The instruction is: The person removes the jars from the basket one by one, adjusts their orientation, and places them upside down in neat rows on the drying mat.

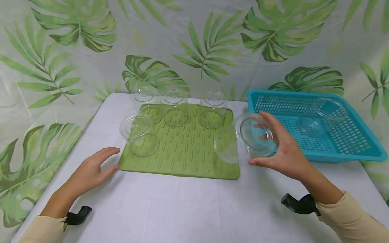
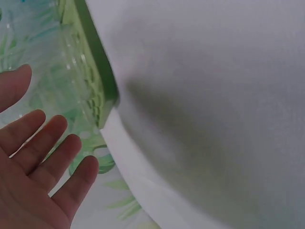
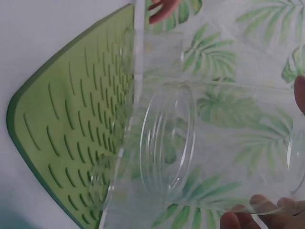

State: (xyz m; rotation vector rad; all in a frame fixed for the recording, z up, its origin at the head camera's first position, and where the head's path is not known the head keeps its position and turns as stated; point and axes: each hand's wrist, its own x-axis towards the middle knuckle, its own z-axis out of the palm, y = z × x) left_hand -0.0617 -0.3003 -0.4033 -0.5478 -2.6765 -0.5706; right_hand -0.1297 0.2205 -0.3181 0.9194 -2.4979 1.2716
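My right hand (image 1: 282,152) holds a clear jar (image 1: 246,138) over the right edge of a green ribbed mat (image 1: 188,162). Fingers and thumb curl round its far end, and the jar tilts. In the right wrist view, the jar's threaded mouth (image 3: 167,143) faces the mat. Several similar clear jars stand on the mat, three along the back and one jar (image 1: 143,141) at the front left. Beside the mat's left front corner, my left hand (image 1: 91,168) hovers with fingers spread, holding nothing. Its palm and relaxed fingers (image 2: 62,162) show in the left wrist view.
A blue perforated basket (image 1: 343,157) sits on the right of the white-covered table (image 1: 182,209), with another clear jar (image 1: 313,125) lying inside. Behind the table hangs a leaf-patterned cloth (image 1: 209,44). Each wrist wears a black camera mount (image 1: 299,204).
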